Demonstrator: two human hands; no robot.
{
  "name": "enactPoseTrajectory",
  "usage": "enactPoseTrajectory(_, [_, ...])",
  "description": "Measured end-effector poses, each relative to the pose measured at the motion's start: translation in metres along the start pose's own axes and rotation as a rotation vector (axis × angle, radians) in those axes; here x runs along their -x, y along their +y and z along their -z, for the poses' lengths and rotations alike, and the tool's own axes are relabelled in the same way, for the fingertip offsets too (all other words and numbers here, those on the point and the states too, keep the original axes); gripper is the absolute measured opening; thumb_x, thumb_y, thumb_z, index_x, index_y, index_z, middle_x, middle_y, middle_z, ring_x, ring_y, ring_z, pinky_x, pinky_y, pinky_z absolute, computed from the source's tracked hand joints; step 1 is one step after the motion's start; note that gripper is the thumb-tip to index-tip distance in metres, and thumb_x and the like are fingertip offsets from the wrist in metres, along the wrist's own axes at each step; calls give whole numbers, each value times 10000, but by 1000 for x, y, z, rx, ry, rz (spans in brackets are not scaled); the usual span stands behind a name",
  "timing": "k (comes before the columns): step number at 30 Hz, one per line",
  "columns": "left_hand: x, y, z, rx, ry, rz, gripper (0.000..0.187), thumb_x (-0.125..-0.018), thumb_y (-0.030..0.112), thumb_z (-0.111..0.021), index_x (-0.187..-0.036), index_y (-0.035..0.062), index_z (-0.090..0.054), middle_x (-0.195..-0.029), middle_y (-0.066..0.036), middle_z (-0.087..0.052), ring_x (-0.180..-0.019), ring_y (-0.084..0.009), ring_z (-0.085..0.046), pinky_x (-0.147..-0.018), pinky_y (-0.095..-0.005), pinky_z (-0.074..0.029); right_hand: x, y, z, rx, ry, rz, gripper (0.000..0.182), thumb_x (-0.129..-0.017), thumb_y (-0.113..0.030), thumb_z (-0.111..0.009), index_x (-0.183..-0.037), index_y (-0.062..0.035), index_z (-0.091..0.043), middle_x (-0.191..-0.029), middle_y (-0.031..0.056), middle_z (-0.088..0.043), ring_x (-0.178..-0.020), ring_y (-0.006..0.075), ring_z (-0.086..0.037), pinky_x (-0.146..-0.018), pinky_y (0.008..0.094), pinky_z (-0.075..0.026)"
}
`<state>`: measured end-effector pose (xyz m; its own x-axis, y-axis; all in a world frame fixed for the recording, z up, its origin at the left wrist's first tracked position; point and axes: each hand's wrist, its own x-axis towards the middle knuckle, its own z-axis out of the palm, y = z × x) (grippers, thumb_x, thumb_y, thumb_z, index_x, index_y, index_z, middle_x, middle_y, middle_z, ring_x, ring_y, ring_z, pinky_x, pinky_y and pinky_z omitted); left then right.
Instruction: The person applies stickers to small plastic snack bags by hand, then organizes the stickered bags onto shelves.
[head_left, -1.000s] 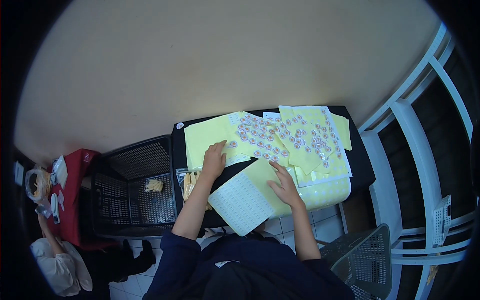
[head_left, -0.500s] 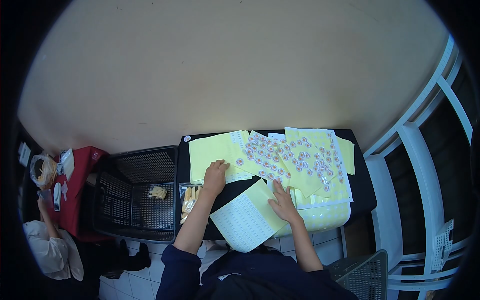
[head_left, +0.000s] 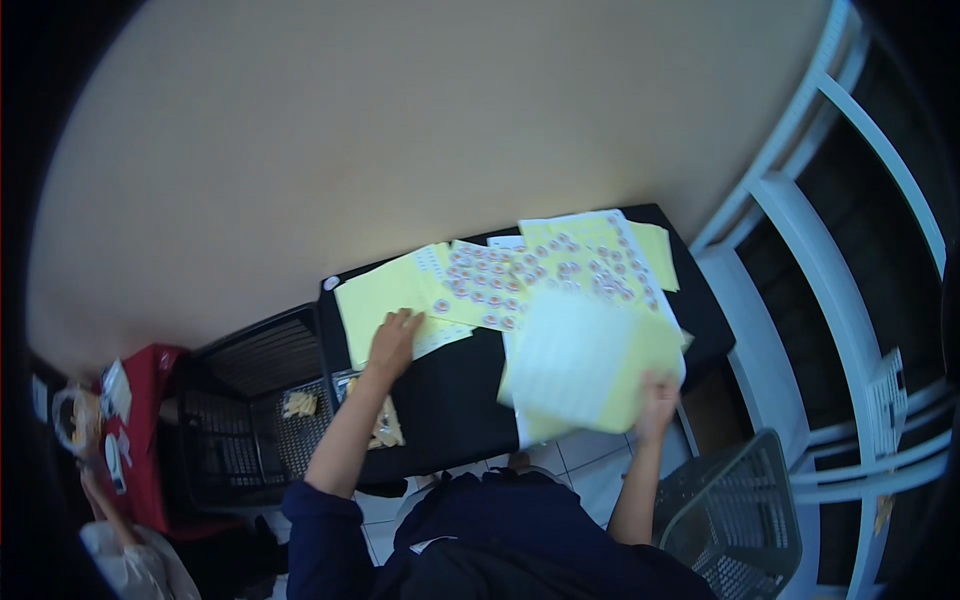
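Observation:
My left hand [head_left: 394,342] rests with its fingers apart on yellow sheets [head_left: 378,300] at the left of the black-covered table. A blurred sheet with a pale printed part and a yellow part [head_left: 590,360] is in my right hand [head_left: 657,395], pinched at its lower right edge. It hangs over the table's right half. Behind it lie yellow sheets with rows of round red-and-white stickers [head_left: 485,280]. Beneath the held sheet, part of the white-edged sheet is hidden.
Left of the table [head_left: 440,400] stands a black crate [head_left: 235,420] with pale pieces [head_left: 300,403]; bagged pieces [head_left: 387,425] lie by my left forearm. A grey-green basket [head_left: 740,510] is at lower right. A person's arm [head_left: 110,505] is beside a red-covered table [head_left: 148,430].
My right hand has taken hold of the printed sheet and carried it right, off the table's front middle. My left hand stays on the left sheets. The view has turned and shifted.

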<state>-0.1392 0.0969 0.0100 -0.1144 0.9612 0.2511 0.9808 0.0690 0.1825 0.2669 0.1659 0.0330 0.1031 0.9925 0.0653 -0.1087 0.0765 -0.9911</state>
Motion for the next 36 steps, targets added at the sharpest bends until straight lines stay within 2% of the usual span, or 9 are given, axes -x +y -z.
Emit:
enactPoseTrajectory(2, [-3,2,15,132,-119,42,522,-692,-8,-497,-1203,39,-400,-1140,-185,-449,-1029,-335,-443,-882,-374,-393,-13,-19,37,-315,409,137,225,-836,-68,-523,-1050,-3,-493,-1013,90,-548,-871,161,-539,-706,276,-455])
enactPoseTrajectory(5, [-8,19,31,360,-106,127,611,-689,19,-542,-1251,-1,-304,-1147,-204,-433,-1069,-361,-406,-926,-369,-354,-5,-9,101,-295,713,190,333,-828,-12,-504,-1148,-1,-412,-1079,118,-510,-915,211,-546,-754,322,-475])
enactPoseTrajectory(7, [-12,47,38,283,215,-16,658,-676,33,-582,-1257,-23,-280,-1160,-213,-422,-1098,-373,-383,-954,-378,-321,12,-11,113,-265,693,170,337,-831,-6,-494,-1155,6,-404,-1089,124,-503,-915,201,-551,-750,298,-486])
enactPoseTrajectory(10, [-7,110,42,430,200,-132,654,-675,57,-599,-1253,-8,-297,-1186,-203,-412,-1104,-357,-393,-960,-411,-301,28,-1,112,-251,718,149,313,-833,-11,-496,-1135,19,-416,-1081,124,-512,-906,193,-556,-737,287,-492])
enactPoseTrajectory(14, [19,185,24,477,-123,-541,568,-666,167,-641,-1162,22,-405,-1221,-166,-394,-1129,-308,-380,-930,-400,-316,31,6,106,-278,714,187,264,-835,-25,-508,-1087,35,-453,-1040,117,-541,-891,175,-560,-735,274,-487])
enactPoseTrajectory(20, [22,240,-13,452,-202,-612,618,-658,242,-668,-1175,39,-399,-1241,-135,-373,-1174,-281,-333,-966,-377,-269,21,-4,106,-267,697,227,229,-835,-36,-522,-1041,50,-474,-1029,128,-552,-892,158,-546,-783,257,-437])
enactPoseTrajectory(25, [17,236,-5,555,-86,-473,584,-660,236,-668,-1151,33,-425,-1230,-152,-384,-1139,-304,-366,-943,-401,-284,10,-9,113,-284,643,258,252,-843,-38,-505,-1074,55,-464,-1027,128,-552,-893,167,-549,-783,268,-442])
enactPoseTrajectory(30, [20,153,37,338,203,96,514,-632,168,-677,-1076,34,-457,-1168,-143,-448,-1103,-300,-401,-911,-418,-291,-17,-10,106,-290,488,145,296,-858,-37,-464,-1142,35,-423,-1068,135,-531,-923,189,-549,-793,285,-451])
enactPoseTrajectory(36, [21,34,34,91,6,210,640,-577,275,-747,-1107,46,-471,-1168,-127,-452,-1089,-289,-414,-908,-397,-343,-42,-7,34,-76,-182,-163,444,-811,-7,-508,-1223,21,-345,-1027,134,-554,-896,160,-555,-757,263,-446])
